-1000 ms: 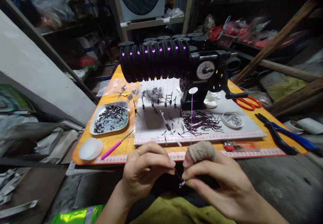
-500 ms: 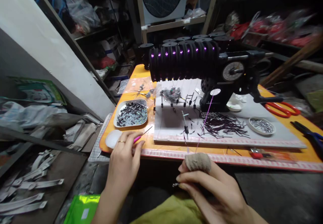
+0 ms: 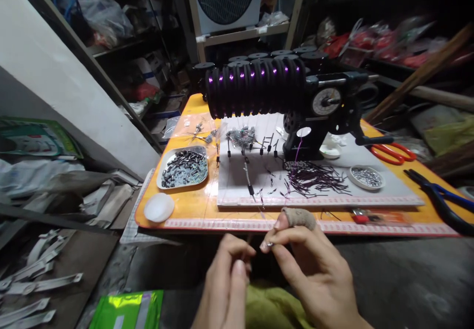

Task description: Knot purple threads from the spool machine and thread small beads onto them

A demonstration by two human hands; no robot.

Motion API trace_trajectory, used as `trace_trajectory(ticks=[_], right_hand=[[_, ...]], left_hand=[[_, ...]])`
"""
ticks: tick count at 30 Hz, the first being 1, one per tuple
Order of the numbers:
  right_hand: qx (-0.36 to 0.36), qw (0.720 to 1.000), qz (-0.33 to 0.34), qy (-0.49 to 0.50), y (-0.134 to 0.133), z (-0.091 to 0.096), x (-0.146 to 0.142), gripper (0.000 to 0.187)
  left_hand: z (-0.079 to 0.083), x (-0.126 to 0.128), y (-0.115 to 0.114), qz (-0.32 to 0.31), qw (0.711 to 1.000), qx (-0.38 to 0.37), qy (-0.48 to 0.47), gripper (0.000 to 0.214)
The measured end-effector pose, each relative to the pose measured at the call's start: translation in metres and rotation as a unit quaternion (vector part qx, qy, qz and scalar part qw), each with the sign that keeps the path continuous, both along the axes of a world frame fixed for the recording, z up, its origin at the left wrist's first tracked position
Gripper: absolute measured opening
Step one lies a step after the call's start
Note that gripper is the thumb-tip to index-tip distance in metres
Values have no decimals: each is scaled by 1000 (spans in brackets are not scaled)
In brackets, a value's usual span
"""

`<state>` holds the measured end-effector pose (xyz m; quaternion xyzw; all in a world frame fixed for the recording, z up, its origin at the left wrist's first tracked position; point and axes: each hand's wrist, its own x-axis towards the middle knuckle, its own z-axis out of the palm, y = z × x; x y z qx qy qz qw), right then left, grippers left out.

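Observation:
My left hand is closed in a pinch in front of the orange table; a thin needle tip sticks up from its fingers. My right hand pinches a small metal piece between thumb and middle finger, close to the left fingertips. A beige cloth sleeve covers the right index finger. A faint purple thread runs up toward the black winding machine with its purple-lit spools.
On the table lie a tray of black parts, a white lid, a white mat with dark sticks, a dish of metal beads, red scissors and blue pliers. Cluttered shelves surround it.
My left hand reached to the pink-handled needle tool on the table, took it and came back to the right hand. The tool is gone from the table. The right hand rose slightly.

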<state>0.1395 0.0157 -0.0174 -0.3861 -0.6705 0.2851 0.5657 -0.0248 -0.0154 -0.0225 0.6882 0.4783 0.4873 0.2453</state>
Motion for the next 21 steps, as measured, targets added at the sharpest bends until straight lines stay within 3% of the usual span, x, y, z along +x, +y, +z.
trace_trajectory(ticks=[3,5,10,13,17,21], right_hand=[[-25,999,16,40,-1,0,-2,14],[-30,997,27,61,-2,0,-3,15],[-92,991,36,92,-4,0,-2,14],[-100,989,49,92,-4,2,-1,15],[-62,996,50,47,-4,4,-3,17],[69,992,67,-86,-1,6,1,23]], left_hand=[[-15,18,-12,-37,987,-118,-98,21],[-21,22,-15,-48,977,-148,-144,22],[-15,21,-13,-29,956,-196,-216,29],[-8,23,-11,-17,950,-189,-249,28],[-5,29,-13,21,941,-174,-289,25],[-2,36,-12,84,926,-127,-347,19]])
